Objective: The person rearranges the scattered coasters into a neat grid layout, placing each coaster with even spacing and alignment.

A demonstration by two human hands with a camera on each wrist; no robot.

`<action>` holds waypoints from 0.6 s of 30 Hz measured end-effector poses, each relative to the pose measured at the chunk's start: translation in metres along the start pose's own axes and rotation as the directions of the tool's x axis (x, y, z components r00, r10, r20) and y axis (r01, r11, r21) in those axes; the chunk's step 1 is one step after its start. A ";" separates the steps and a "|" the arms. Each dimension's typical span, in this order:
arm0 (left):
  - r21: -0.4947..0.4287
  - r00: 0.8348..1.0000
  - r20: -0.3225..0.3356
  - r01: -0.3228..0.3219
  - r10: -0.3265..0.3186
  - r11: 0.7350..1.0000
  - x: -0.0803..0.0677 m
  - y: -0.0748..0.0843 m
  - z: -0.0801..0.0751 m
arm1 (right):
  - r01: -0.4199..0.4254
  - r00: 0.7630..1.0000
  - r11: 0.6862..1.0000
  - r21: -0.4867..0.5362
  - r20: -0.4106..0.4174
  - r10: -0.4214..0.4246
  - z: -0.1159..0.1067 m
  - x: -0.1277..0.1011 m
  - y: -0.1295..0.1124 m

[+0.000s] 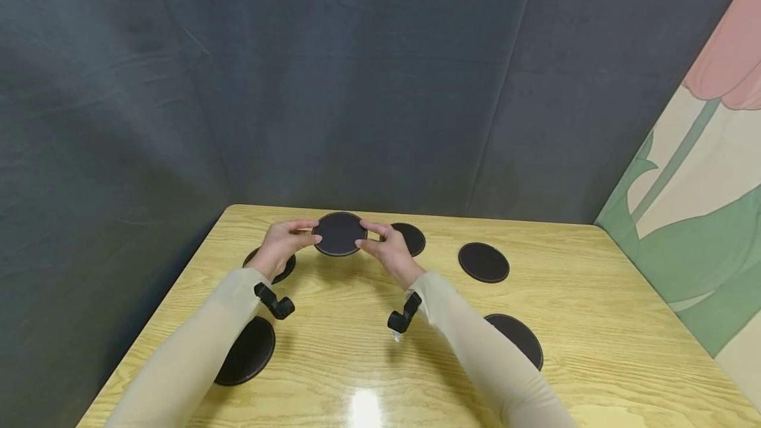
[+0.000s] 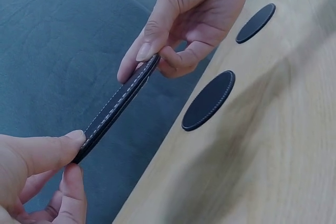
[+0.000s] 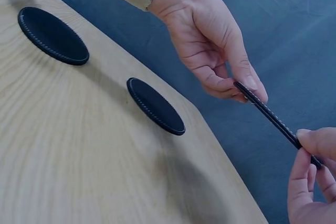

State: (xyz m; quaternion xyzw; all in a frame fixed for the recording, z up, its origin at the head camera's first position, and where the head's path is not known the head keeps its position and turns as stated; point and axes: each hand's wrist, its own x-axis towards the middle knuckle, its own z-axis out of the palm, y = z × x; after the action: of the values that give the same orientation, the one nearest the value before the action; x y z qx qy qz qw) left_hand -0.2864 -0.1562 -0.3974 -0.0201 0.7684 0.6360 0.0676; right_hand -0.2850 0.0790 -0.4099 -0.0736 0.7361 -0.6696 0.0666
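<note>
Above the back part of the table, a round black coaster point(image 1: 339, 234) with pale edge stitching is held between both hands. My left hand point(image 1: 279, 246) pinches its left edge between thumb and fingers. The opposite edge is pinched the same way by my right hand point(image 1: 391, 249). Seen edge-on in the left wrist view, the held coaster point(image 2: 116, 109) shows a thick, layered rim; I cannot tell whether it is more than one. One coaster point(image 1: 287, 269) lies partly hidden behind the left hand, and another coaster point(image 1: 411, 238) lies partly behind the right hand.
More black coasters lie apart on the wooden table point(image 1: 333, 362): one right of centre point(image 1: 483, 262), one partly under the right forearm point(image 1: 518, 339), one beside the left forearm point(image 1: 248, 352). A dark curtain point(image 1: 357, 84) hangs behind; a flower-patterned panel point(image 1: 701, 216) stands at right.
</note>
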 end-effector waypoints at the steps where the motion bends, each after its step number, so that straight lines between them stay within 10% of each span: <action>1: 0.005 1.000 -0.001 0.005 -0.005 1.000 0.000 -0.001 0.000 | 0.000 1.000 1.000 -0.001 -0.004 0.000 0.000 -0.001 0.001; 18: 0.045 1.000 -0.014 -0.011 0.011 0.999 -0.001 -0.023 0.004 | 0.014 1.000 1.000 0.025 0.003 -0.014 0.006 -0.006 0.022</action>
State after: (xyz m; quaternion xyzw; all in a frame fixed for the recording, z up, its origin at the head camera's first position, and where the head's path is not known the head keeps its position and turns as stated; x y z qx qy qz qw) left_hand -0.2824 -0.1563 -0.4210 -0.0190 0.7830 0.6189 0.0589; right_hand -0.2779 0.0764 -0.4323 -0.0789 0.7271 -0.6790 0.0640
